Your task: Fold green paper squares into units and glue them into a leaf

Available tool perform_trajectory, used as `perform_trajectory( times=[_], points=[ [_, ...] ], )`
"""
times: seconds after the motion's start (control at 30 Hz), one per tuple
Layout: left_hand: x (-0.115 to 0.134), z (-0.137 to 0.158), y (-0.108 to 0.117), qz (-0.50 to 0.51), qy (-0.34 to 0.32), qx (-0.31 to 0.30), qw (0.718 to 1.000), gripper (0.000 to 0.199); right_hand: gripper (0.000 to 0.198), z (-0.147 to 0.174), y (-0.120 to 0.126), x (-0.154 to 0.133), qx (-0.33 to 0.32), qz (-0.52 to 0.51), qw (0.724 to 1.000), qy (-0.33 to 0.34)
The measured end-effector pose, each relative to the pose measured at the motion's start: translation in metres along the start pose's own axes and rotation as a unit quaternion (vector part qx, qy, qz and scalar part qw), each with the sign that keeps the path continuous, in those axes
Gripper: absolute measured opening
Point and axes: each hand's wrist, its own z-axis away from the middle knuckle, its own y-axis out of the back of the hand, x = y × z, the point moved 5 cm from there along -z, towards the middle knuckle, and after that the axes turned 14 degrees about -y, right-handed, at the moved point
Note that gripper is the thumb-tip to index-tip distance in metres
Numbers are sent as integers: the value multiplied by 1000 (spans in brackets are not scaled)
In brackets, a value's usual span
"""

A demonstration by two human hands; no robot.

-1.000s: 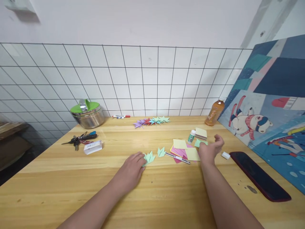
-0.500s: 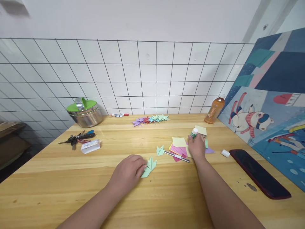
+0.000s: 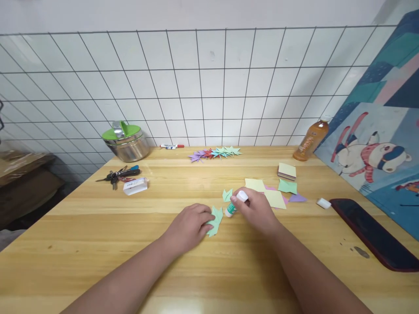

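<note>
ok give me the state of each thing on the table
glue stick: tilted, in the right hand
larger green paper: folded, touched by the left hand
smaller green paper: folded
multicoloured papers: folded, overlapping
pot: covered
bottle: capped
keys: bunched
phone-like device: flat, dark

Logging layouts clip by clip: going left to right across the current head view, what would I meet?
Pot → left hand → green paper it touches → glue stick → right hand holding it → note stack → bottle → dark slab.

Glue stick (image 3: 231,209) right of folded paper (image 3: 216,221), pot (image 3: 131,148) behind keys (image 3: 114,177), bottle (image 3: 310,141) behind paper stack (image 3: 287,170)
</note>
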Motion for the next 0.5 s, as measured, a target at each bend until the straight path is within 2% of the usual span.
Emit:
perform_trajectory(
  times=[0.07,0.17,0.33,0.5],
  points=[
    [-3,0,0,31,6,15,999,23,31,1,-7,0,4,94,995,13],
    [-6,-1,-1,37,5,13,999,25,32,3,-16,-2,12,166,986,15],
    [-1,1,-3,-25,-7,-20,999,25,27,6,-24,-9,22,213,976,39],
    [6,7,-19,-109,-28,-72,991,38,24,6,-30,-8,18,231,971,60]
  ],
)
